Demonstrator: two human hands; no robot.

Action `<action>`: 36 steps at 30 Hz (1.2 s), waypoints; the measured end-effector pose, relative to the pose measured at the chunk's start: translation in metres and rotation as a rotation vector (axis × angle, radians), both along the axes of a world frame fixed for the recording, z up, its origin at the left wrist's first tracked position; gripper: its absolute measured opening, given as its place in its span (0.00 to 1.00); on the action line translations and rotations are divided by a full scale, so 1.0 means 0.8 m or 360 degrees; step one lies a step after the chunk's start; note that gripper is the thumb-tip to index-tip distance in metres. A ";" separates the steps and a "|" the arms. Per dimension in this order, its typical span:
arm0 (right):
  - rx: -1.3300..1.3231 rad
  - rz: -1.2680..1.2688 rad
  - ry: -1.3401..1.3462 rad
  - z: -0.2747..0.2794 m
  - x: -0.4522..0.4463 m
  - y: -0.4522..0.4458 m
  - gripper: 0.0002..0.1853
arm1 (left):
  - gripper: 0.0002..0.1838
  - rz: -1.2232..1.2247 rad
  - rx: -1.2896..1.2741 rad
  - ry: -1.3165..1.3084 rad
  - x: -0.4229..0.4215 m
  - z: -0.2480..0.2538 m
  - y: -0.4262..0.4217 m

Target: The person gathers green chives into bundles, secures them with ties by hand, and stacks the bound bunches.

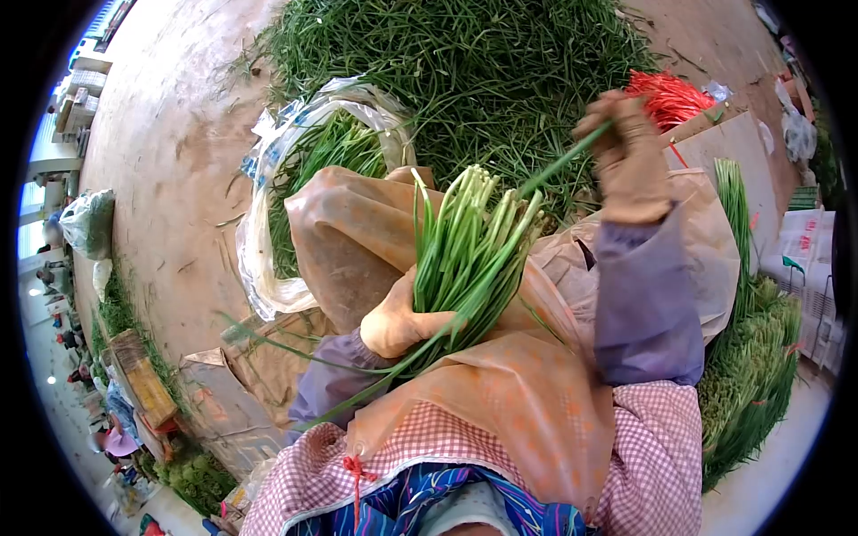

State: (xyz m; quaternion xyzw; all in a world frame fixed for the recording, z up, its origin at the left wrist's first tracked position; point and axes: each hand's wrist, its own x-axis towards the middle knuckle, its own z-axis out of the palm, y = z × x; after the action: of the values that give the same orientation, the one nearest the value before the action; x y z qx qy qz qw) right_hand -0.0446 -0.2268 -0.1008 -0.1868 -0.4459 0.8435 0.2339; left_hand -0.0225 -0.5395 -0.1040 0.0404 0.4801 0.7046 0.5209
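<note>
Head view: clasps a green bundle (474, 259) in the left hand (402, 323), grips a single stalk (565, 164) in the right hand (626, 161)

Shows at far left a tied plastic bag (88, 223), and nearer the wearer a wooden crate (138, 384). Continues rightward with flattened cardboard (255, 366), then an open plastic sack (250, 223) with more green stalks inside, its rim rolled into a ring.

Clasps the bundle above the lap, over a tan apron (500, 393). Spreads the left thumb across the near side; curls the remaining fingers behind, mostly hidden. Points the pale ends up and away from the body, toward a large loose heap (456, 98) beyond the knees. Trails long green tips back down across the left sleeve (335, 371).

Raises the right hand to the right of the bundle, somewhat blurred, fingers curled closed around the single stalk. Slants that stalk down leftward to near the pale ends; cannot tell if touching.

Shows red strips (670, 100) just beyond the right hand, then stacked green bunches (746, 393) beside the right sleeve (648, 299), and a white printed bag (804, 246) at far right.
</note>
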 end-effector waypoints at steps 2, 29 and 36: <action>0.0422 -0.0553 -0.0071 -0.015 0.000 0.072 0.15 | 0.44 -0.0053 -0.0030 -0.0083 -0.007 0.008 -0.004; 0.0139 -0.0171 -0.0453 -0.067 0.059 0.025 0.10 | 0.41 -0.0001 -0.0028 0.0065 -0.001 0.018 0.002; -0.0570 0.0924 0.0014 -0.016 0.112 -0.106 0.49 | 0.48 -0.0002 0.0123 0.0011 0.001 0.008 -0.005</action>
State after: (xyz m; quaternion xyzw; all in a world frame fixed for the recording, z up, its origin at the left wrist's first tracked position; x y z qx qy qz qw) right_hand 0.0451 -0.3116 -0.1134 -0.0866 -0.3243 0.9406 -0.0506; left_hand -0.0218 -0.5432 -0.0979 0.0631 0.4543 0.7221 0.5178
